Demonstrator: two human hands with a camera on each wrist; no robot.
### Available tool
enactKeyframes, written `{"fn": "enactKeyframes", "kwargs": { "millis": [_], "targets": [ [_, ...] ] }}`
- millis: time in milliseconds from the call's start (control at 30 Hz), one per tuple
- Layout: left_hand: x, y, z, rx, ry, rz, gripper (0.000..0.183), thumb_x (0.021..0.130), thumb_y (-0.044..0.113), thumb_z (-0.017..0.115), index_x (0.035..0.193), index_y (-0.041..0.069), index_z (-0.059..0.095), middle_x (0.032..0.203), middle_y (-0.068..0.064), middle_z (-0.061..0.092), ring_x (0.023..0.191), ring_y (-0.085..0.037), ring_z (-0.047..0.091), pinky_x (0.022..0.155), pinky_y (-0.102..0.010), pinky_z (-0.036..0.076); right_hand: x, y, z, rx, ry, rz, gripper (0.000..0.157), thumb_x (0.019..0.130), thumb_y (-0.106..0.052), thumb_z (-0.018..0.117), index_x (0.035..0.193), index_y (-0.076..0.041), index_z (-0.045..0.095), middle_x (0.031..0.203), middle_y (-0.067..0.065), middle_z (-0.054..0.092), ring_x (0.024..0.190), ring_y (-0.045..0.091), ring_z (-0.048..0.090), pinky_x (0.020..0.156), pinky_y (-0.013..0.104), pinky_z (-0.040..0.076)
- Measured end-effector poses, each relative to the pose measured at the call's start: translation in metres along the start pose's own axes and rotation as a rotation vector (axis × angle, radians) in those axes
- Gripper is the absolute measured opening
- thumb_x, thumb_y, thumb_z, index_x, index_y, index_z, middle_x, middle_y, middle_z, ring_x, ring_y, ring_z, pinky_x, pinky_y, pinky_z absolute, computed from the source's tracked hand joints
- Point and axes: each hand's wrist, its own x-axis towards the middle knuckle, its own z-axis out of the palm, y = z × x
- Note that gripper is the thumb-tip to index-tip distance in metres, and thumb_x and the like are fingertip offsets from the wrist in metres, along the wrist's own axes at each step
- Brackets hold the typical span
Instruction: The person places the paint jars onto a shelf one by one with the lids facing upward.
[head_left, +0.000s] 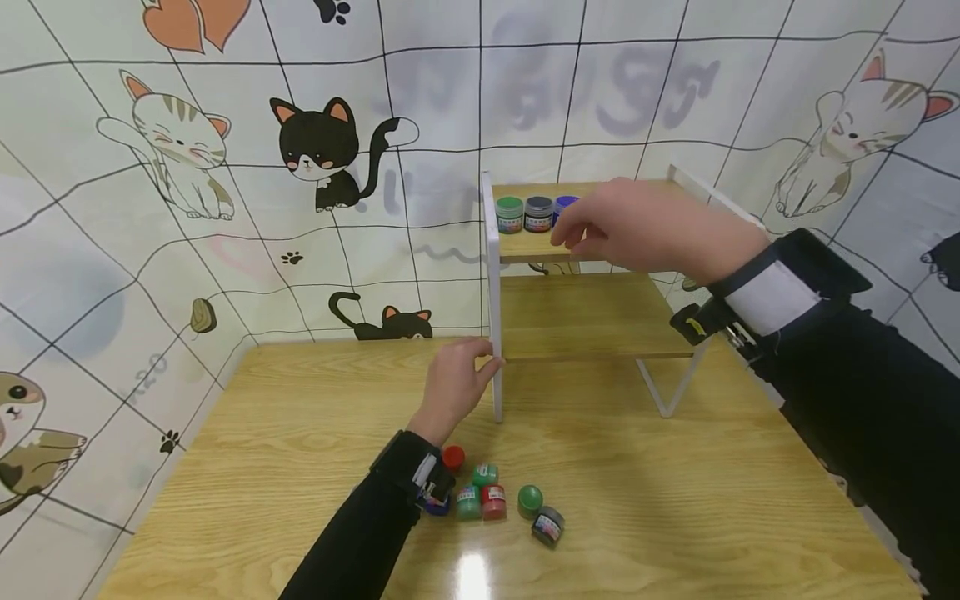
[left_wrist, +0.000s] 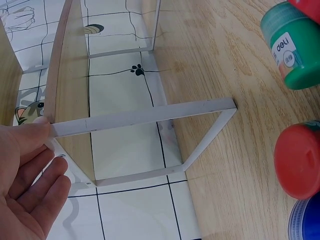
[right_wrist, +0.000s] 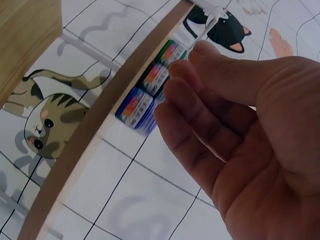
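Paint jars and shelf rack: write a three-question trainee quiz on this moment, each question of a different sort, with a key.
1. True or false: the left hand rests on the white frame of the shelf rack.
2. How many paint jars stand in a row on the top shelf? A) one B) three C) six
3. Fill in: the jar on the top shelf nearest the right hand has a ____ lid.

Key
1. True; the thumb lies against the frame's upright, fingers relaxed.
2. B: the green jar, the dark grey jar and the blue jar.
3. Blue; whether the fingers touch it cannot be told.
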Motion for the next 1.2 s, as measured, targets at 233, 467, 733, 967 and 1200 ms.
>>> {"fn": "enactKeyframes", "kwargs": {
  "millis": [233,467,733,967,1200],
  "targets": [
    [0.000,-0.001,0.001,-0.001,0.008,0.002,0.016,0.088,0.025,0.070,0.097,0.012,0.071,0.097,-0.003,0.072,0.091,-0.016,0.065,0.074,-0.033,0.056,-0.001,-0.012,0.020,0.050,-0.002,-0.090,0.014,0.089,-0.007,0.066,0.102,-0.012,0.068,0.091,0.001,0.066,0.084,0.015,0.058,0.078,0.037,0.051],
    [0.002,-0.001,0.001,0.005,0.014,0.003,0.017,0.087,0.026,0.070,0.097,0.012,0.071,0.097,-0.002,0.072,0.091,-0.016,0.065,0.074,-0.033,0.055,-0.003,-0.020,0.041,0.105,-0.059,-0.105,0.015,0.089,-0.007,0.065,0.103,-0.012,0.068,0.092,0.001,0.066,0.084,0.014,0.058,0.080,0.036,0.052],
    [0.001,-0.002,0.002,-0.019,0.017,0.008,0.017,0.087,0.026,0.070,0.096,0.011,0.071,0.095,-0.003,0.071,0.089,-0.018,0.066,0.073,-0.033,0.055,-0.001,-0.023,0.079,0.169,-0.148,-0.137,0.016,0.089,-0.007,0.065,0.103,-0.012,0.069,0.094,0.001,0.068,0.083,0.012,0.059,0.079,0.035,0.053],
    [0.000,-0.002,0.002,-0.013,0.034,0.020,0.014,0.087,0.024,0.071,0.094,0.012,0.071,0.094,-0.002,0.072,0.088,-0.016,0.065,0.072,-0.032,0.055,0.000,-0.028,0.118,0.240,-0.223,-0.140,0.018,0.089,-0.004,0.064,0.104,-0.012,0.070,0.097,-0.001,0.068,0.088,0.010,0.060,0.082,0.033,0.053],
    [0.000,-0.002,0.002,-0.014,0.043,0.032,0.014,0.087,0.025,0.071,0.093,0.012,0.072,0.095,-0.001,0.072,0.090,-0.016,0.065,0.072,-0.032,0.055,-0.004,-0.035,0.165,0.292,-0.359,-0.081,0.014,0.087,-0.009,0.068,0.100,-0.016,0.070,0.095,-0.002,0.067,0.087,0.010,0.059,0.081,0.034,0.052]
  ]
}}
